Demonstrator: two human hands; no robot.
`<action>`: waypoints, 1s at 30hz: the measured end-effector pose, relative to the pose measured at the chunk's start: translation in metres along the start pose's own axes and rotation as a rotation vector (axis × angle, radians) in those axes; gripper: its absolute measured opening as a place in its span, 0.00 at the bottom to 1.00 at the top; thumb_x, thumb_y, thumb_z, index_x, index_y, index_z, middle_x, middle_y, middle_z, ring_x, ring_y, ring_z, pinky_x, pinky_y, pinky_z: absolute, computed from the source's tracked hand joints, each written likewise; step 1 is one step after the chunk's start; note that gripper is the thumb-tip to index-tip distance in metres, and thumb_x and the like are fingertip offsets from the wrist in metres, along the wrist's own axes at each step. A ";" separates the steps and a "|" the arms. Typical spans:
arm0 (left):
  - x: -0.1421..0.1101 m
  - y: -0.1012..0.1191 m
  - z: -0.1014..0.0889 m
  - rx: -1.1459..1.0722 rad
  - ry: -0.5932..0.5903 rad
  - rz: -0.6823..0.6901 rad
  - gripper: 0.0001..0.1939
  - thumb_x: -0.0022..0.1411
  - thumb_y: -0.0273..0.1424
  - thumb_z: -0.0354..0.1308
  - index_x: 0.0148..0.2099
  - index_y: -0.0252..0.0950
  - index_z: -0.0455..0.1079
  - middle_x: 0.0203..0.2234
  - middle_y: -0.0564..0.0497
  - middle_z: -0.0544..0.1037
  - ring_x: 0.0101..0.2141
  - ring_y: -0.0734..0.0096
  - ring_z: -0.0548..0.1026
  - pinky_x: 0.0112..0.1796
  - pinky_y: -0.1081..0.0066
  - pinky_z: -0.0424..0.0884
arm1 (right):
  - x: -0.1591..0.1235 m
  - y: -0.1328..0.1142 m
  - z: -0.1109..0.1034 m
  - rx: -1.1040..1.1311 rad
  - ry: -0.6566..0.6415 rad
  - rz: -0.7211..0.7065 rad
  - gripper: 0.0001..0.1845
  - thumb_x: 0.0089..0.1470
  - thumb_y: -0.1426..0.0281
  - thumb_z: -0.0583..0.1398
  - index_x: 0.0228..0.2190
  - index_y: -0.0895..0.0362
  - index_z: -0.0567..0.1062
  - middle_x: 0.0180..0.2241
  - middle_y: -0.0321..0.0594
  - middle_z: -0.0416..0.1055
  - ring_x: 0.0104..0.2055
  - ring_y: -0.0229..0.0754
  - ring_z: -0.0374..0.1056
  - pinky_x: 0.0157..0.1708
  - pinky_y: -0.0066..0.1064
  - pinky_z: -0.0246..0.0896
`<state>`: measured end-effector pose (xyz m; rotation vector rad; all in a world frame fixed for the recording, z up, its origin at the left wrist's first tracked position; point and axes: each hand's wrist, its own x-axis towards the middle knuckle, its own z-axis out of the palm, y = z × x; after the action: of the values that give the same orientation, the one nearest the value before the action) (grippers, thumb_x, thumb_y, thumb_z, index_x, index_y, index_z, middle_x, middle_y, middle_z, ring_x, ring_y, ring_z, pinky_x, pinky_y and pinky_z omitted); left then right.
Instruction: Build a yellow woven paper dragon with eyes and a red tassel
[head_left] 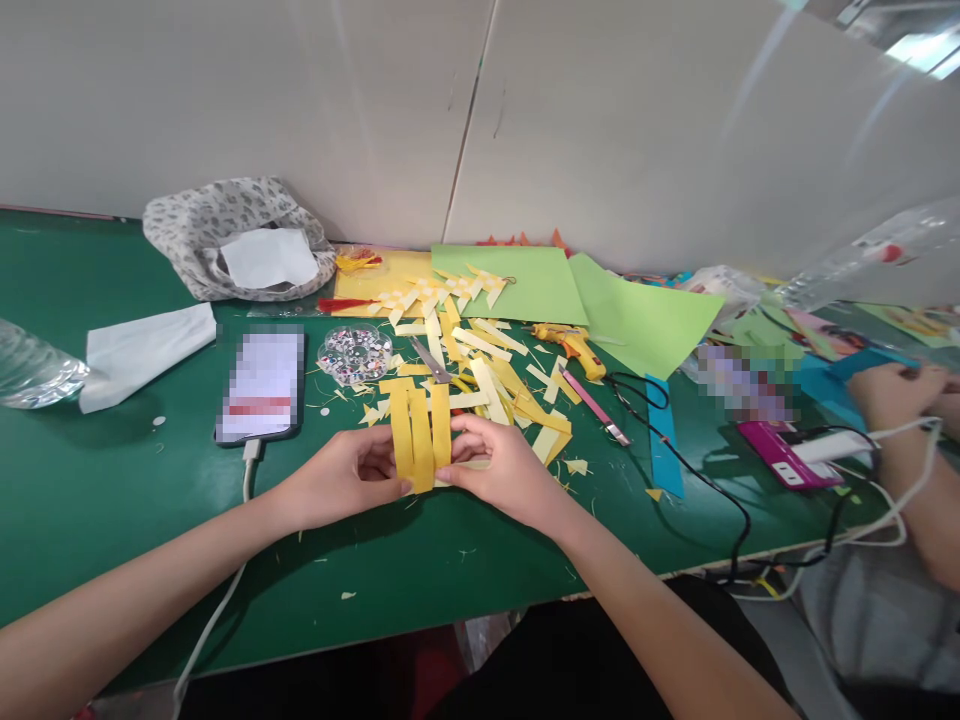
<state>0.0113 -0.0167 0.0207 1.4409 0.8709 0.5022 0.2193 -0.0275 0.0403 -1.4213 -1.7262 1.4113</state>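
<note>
Between my two hands stand several yellow paper strips (pixel 422 435), side by side and upright, with a pale strip crossing near their lower ends. My left hand (pixel 358 478) pinches their left edge, thumb in front and fingers behind. On the other side, my right hand (pixel 491 468) grips the right edge in the same way. Just beyond lie scissors (pixel 430 360) among loose yellow and cream paper strips (pixel 491 385). A woven yellow-and-white paper piece (pixel 435 290) with a red tassel rests farther back.
A charging phone (pixel 261 380) and a round bead case (pixel 355 354) lie left. To the right are a yellow glue gun (pixel 571 348), a pink cutter (pixel 596 405), a blue strip (pixel 664 440), cords and a pink power strip (pixel 787 458). A co-worker's hand (pixel 896 392) holds blue paper.
</note>
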 end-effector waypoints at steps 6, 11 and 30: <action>0.002 -0.006 -0.001 0.012 -0.002 0.029 0.19 0.56 0.31 0.59 0.50 0.35 0.67 0.39 0.48 0.78 0.36 0.66 0.75 0.39 0.66 0.71 | -0.002 -0.005 -0.003 0.056 -0.073 -0.012 0.24 0.44 0.68 0.65 0.44 0.54 0.68 0.35 0.39 0.75 0.36 0.41 0.72 0.38 0.34 0.68; 0.003 -0.006 -0.001 0.024 0.001 0.025 0.19 0.55 0.32 0.59 0.50 0.35 0.67 0.38 0.49 0.78 0.36 0.66 0.76 0.38 0.66 0.72 | -0.003 -0.005 0.005 0.099 -0.014 -0.019 0.26 0.42 0.66 0.66 0.45 0.53 0.67 0.39 0.39 0.75 0.40 0.43 0.72 0.40 0.35 0.69; 0.004 -0.004 0.000 0.006 -0.004 0.005 0.17 0.52 0.30 0.61 0.46 0.33 0.67 0.33 0.49 0.78 0.32 0.68 0.75 0.35 0.68 0.71 | 0.000 -0.004 0.015 0.070 0.087 -0.041 0.23 0.42 0.74 0.64 0.43 0.54 0.70 0.39 0.41 0.76 0.38 0.44 0.74 0.37 0.36 0.71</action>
<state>0.0132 -0.0145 0.0158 1.4492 0.8667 0.5008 0.2049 -0.0338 0.0384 -1.3823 -1.6268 1.3544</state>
